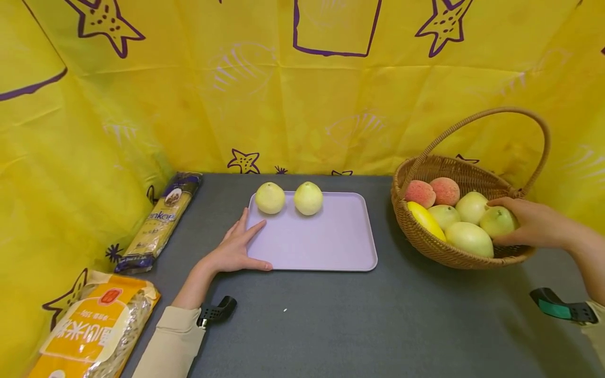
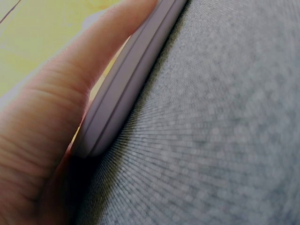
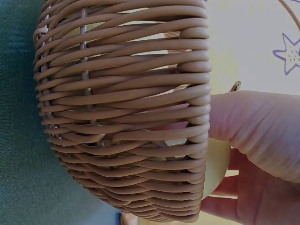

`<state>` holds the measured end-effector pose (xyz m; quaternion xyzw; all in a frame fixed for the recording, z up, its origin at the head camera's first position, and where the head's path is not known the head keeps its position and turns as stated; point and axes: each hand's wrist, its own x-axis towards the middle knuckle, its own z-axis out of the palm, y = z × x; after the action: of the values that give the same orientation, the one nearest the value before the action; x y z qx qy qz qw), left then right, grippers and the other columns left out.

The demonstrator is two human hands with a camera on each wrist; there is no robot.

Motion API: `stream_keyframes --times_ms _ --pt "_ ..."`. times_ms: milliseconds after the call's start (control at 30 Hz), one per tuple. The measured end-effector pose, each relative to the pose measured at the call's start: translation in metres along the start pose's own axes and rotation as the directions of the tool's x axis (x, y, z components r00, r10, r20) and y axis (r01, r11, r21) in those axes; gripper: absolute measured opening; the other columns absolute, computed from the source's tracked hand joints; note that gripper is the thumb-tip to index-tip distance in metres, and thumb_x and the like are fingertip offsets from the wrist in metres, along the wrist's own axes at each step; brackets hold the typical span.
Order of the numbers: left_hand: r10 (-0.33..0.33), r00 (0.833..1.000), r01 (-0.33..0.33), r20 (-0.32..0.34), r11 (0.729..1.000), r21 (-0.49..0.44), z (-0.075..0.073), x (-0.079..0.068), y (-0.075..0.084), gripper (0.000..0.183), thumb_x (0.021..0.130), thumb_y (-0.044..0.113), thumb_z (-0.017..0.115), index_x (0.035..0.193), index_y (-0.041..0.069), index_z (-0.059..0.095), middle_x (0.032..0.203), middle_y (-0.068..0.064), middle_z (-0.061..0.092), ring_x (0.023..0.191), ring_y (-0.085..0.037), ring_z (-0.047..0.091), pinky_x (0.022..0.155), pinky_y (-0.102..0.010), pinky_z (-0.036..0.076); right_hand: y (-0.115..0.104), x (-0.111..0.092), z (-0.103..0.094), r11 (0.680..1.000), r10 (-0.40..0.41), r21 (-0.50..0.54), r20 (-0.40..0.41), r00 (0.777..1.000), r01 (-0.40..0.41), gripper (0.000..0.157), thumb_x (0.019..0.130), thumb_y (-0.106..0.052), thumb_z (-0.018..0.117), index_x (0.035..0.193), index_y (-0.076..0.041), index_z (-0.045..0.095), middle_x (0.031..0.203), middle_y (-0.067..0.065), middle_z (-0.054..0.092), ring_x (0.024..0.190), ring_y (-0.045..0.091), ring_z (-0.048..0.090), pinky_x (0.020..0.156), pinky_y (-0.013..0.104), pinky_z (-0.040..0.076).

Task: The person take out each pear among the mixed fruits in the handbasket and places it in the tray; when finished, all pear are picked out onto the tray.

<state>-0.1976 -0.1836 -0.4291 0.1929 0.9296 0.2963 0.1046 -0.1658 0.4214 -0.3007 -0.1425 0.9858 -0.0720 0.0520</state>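
Note:
A lilac rectangular tray (image 1: 316, 241) lies on the dark table, with two pale yellow pears (image 1: 270, 198) near its back edge. My left hand (image 1: 236, 247) rests at the tray's left side, fingers spread and straight; its thumb (image 2: 61, 84) lies along the tray's front rim (image 2: 126, 79). On the right, my right hand (image 1: 539, 223) reaches into a wicker basket (image 1: 425, 252) and holds a green pear (image 1: 498, 222) between thumb and fingers. In the right wrist view the basket wall (image 3: 131, 112) hides much of that pear (image 3: 218, 164).
Beside the held pear, the basket contains peaches (image 1: 445, 191), a yellow oblong fruit (image 1: 425, 220) and several pale green fruits (image 1: 469, 239). Its tall handle (image 1: 501, 110) arches overhead. A noodle packet (image 1: 160, 223) and an orange-and-clear bag (image 1: 94, 325) lie at left. Yellow cloth (image 1: 264, 105) hangs behind.

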Motion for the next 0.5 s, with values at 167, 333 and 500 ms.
stream_keyframes --times_ms 167,333,500 --pt "-0.005 1.000 0.005 0.009 1.000 -0.002 0.000 0.000 0.001 0.113 0.066 0.062 0.081 0.155 0.016 0.029 0.159 -0.018 -0.020 0.142 -0.051 -0.002 0.106 -0.071 0.008 0.001 -0.002 0.001 1.000 -0.013 -0.018 -0.036 0.999 0.013 0.071 0.070 -0.029 0.087 0.124 0.007 0.055 0.112 0.031 0.061 0.092 0.040 0.060 0.068 0.043 0.045" --pt "-0.012 1.000 0.012 0.013 1.000 -0.006 0.000 0.000 0.003 0.114 0.066 0.062 0.081 0.155 0.016 0.029 0.159 -0.018 -0.020 0.143 -0.050 -0.002 0.107 -0.071 0.008 -0.003 -0.006 0.001 1.000 -0.028 -0.009 -0.131 0.991 0.027 0.071 0.066 -0.026 0.090 0.120 0.006 0.058 0.106 0.027 0.064 0.088 0.040 0.062 0.067 0.044 0.045" --pt "-0.021 1.000 0.020 0.014 1.000 0.002 -0.001 0.000 0.003 0.115 0.065 0.064 0.081 0.155 0.016 0.028 0.159 -0.018 -0.020 0.143 -0.050 -0.002 0.107 -0.070 0.009 -0.014 -0.010 -0.005 0.999 -0.030 0.006 -0.201 0.979 0.032 0.075 0.065 -0.026 0.092 0.122 0.006 0.055 0.106 0.030 0.063 0.086 0.040 0.061 0.064 0.045 0.045"
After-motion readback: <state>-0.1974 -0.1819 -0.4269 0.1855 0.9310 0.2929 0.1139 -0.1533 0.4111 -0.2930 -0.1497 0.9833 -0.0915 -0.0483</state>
